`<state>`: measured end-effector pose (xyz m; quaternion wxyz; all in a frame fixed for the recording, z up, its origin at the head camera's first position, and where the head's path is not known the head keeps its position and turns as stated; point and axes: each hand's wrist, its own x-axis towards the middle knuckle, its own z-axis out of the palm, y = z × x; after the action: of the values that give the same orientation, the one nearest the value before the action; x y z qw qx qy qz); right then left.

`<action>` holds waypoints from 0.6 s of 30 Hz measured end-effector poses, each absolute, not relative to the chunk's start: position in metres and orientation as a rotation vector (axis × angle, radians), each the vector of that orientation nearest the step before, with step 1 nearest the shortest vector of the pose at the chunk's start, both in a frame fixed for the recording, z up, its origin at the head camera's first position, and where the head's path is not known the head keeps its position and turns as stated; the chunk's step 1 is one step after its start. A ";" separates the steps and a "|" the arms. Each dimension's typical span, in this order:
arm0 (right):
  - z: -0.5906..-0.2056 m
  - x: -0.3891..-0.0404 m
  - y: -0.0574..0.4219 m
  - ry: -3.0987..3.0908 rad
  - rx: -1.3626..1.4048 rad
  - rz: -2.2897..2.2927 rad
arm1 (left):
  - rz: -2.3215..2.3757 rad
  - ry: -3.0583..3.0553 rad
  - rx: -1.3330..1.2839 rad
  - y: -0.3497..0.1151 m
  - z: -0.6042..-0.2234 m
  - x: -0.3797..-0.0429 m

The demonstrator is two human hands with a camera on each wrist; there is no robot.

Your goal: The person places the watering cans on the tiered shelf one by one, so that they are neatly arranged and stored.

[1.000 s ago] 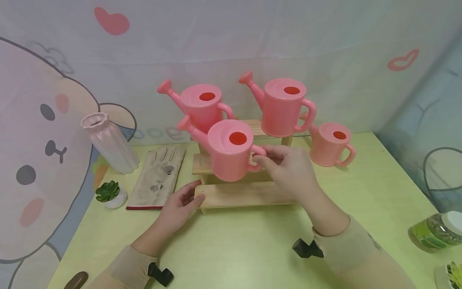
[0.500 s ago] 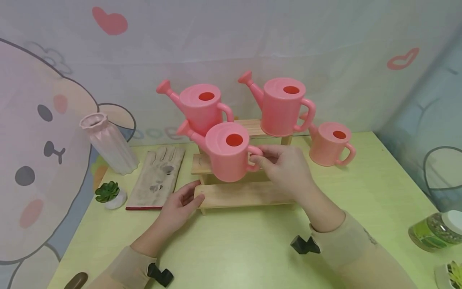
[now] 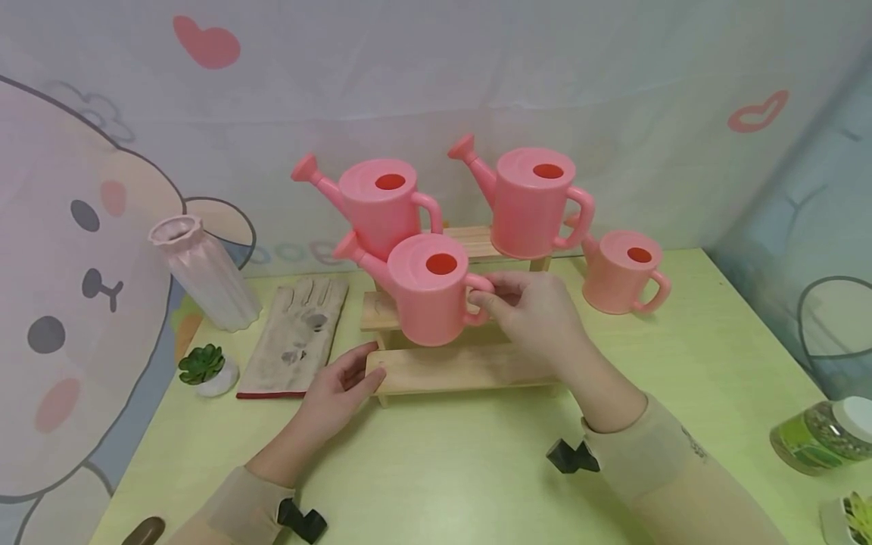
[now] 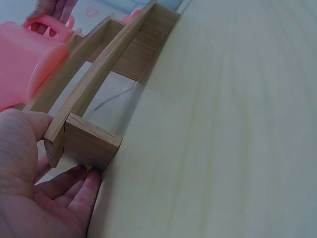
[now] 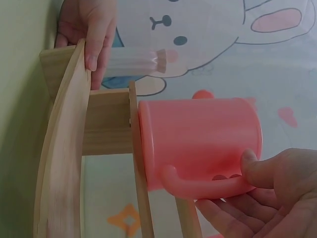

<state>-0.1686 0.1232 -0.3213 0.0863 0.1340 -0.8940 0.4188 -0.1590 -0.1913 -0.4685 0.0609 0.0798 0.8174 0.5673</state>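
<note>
My right hand (image 3: 538, 314) pinches the handle of a pink watering can (image 3: 429, 303), thumb on one side and fingers curled through the loop. The can is upright, its base at the middle step of a wooden tiered stand (image 3: 463, 367); in the right wrist view the base meets that step's board (image 5: 137, 163). My left hand (image 3: 344, 386) grips the left end of the lowest step; the left wrist view has the thumb over the board and fingers by the leg (image 4: 94, 141). Two more pink watering cans, left (image 3: 378, 204) and right (image 3: 531, 204), stand on the top step.
Another pink watering can (image 3: 621, 272) stands on the table right of the stand. To the left are a cloth glove (image 3: 296, 337), a ribbed vase (image 3: 207, 272) and a potted succulent (image 3: 211, 371). A jar (image 3: 820, 435) lies near the right edge, with a plant pot (image 3: 841, 522) below.
My right hand has moved the held watering can slightly left and down onto the middle step. My left hand keeps its place on the stand.
</note>
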 end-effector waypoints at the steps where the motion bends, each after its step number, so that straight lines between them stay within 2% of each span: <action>1: -0.322 -0.169 0.123 -2.664 0.401 1.251 | 1.717 2.469 0.241 -0.191 -0.468 -0.159; 18: -0.325 -0.168 0.129 -2.689 0.351 1.306 | 1.745 2.447 0.254 -0.191 -0.469 -0.159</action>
<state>-0.1681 0.1294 -0.3246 0.0658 0.1163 -0.8915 0.4330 -0.1587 -0.1914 -0.4686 0.0626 0.0839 0.8098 0.5773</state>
